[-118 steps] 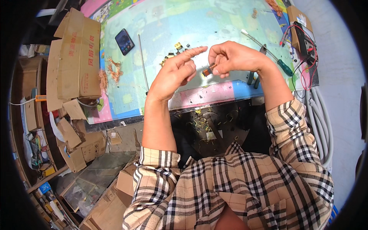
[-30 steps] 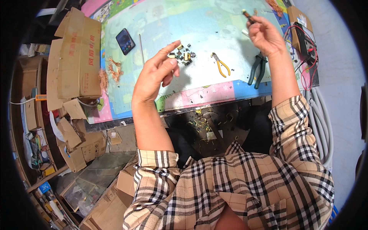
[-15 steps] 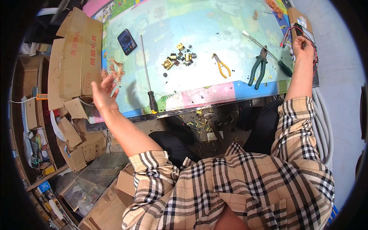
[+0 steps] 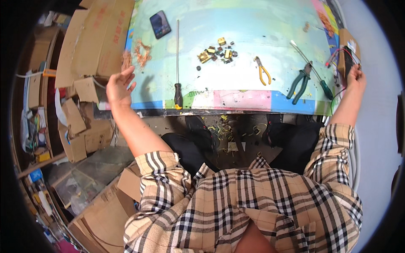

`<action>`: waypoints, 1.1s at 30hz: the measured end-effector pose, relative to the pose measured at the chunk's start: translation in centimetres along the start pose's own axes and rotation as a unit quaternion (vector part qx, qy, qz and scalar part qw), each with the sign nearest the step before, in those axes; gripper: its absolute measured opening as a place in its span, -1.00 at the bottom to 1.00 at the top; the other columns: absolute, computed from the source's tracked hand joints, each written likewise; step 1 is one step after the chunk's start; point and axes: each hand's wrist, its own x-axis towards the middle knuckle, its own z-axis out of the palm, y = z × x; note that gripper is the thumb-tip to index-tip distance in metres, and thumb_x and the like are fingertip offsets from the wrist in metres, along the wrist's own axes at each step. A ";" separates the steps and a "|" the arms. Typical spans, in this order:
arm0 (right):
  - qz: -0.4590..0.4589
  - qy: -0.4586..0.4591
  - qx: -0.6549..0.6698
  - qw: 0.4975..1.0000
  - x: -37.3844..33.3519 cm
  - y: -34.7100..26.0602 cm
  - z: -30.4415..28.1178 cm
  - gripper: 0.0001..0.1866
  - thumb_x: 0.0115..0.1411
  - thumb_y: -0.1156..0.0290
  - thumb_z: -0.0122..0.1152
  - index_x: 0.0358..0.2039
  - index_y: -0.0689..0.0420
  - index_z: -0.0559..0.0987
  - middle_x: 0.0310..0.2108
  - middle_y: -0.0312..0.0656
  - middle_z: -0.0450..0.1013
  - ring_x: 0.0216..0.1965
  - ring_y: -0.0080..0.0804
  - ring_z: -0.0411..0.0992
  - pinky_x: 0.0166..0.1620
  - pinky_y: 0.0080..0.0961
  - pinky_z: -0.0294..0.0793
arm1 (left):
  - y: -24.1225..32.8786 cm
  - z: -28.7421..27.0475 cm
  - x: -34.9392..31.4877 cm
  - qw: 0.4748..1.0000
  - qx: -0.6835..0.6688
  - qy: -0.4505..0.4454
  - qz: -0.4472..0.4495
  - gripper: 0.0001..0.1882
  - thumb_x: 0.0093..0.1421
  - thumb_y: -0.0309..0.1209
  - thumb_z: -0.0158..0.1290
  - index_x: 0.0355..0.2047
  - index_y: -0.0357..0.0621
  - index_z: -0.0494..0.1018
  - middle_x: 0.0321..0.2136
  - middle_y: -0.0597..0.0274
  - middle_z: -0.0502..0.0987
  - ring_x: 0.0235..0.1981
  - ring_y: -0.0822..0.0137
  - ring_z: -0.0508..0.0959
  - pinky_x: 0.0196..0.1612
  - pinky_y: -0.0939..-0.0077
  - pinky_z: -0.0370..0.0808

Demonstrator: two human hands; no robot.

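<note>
One black device [image 4: 348, 58] points lengthwise forward, beside the right hand [image 4: 356, 79].

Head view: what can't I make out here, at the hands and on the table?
All in the head view:
- Bare right hand: whether it grips anything; its own curled shape hides that.
- Black device by the brown box: part of it, hidden by that hand.
- Pile of small yellow and black parts: what each is; too small.
- Black rectangular phone: screen contents; too small and blurred.
- Tall brown cardboard carton: its top, cut off by the upper edge.
</note>
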 end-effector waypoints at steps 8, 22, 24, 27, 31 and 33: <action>0.003 0.008 0.013 1.000 11.6 -10.0 -2.7 -0.89 0.13 0.68 -0.13 -0.40 0.42 0.40 -0.54 -0.04 0.38 -0.44 -0.18 0.47 -0.11 -0.11 0.61 | -0.2 -4.5 0.1 0.986 -0.140 -0.064 -0.063 -0.38 0.30 -0.08 -0.34 -0.05 -0.36 0.53 0.08 -0.06 0.49 0.13 0.05 0.43 0.13 0.14 0.34; 0.153 -0.285 -0.455 0.830 -19.5 12.6 8.2 -0.71 0.26 0.43 0.20 -0.05 0.27 0.52 -0.35 -0.28 0.47 -0.50 -0.67 0.30 -0.50 -0.77 0.22 | -0.3 3.7 -2.7 0.972 0.048 0.110 0.201 -0.75 0.25 -0.35 0.06 -0.29 -0.34 0.56 -0.33 0.13 0.62 -0.40 0.39 0.56 -0.27 0.51 0.49; 0.068 -0.352 -0.558 0.748 -28.9 18.0 10.2 -0.68 0.21 0.36 0.28 -0.07 0.23 0.53 -0.37 -0.40 0.43 -0.54 -0.74 0.22 -0.42 -0.74 0.23 | 0.1 9.2 -5.7 0.975 0.039 -0.028 0.219 -0.78 0.26 -0.39 0.03 -0.24 -0.30 0.56 -0.31 0.12 0.63 -0.40 0.39 0.57 -0.27 0.51 0.49; 0.108 -0.443 -0.629 0.630 -34.0 21.5 9.5 -0.71 0.15 0.31 0.33 -0.15 0.15 0.55 -0.41 -0.37 0.45 -0.49 -0.71 0.33 -0.41 -0.73 0.35 | -0.2 15.9 -9.8 0.951 -0.022 -0.236 0.196 -0.59 0.22 -0.44 0.00 0.07 -0.35 0.42 -0.09 -0.05 0.56 -0.39 0.40 0.57 -0.25 0.52 0.49; 0.218 -0.458 -0.579 0.639 -37.2 24.1 9.3 -0.77 0.18 0.38 0.32 -0.20 0.18 0.53 -0.44 -0.39 0.47 -0.51 -0.73 0.32 -0.44 -0.77 0.29 | 0.0 20.5 -12.6 0.912 -0.037 -0.378 0.157 -0.37 0.18 -0.44 0.02 0.27 -0.33 0.18 0.14 -0.18 0.37 -0.32 0.40 0.57 -0.21 0.55 0.50; 0.236 -0.459 -0.558 0.650 -37.6 24.4 9.3 -0.78 0.18 0.39 0.31 -0.21 0.18 0.53 -0.45 -0.39 0.47 -0.51 -0.74 0.32 -0.45 -0.77 0.28 | -0.4 21.7 -13.1 0.899 -0.049 -0.414 0.131 -0.39 0.18 -0.48 0.01 0.25 -0.32 0.20 0.03 -0.13 0.47 -0.31 0.41 0.56 -0.19 0.54 0.51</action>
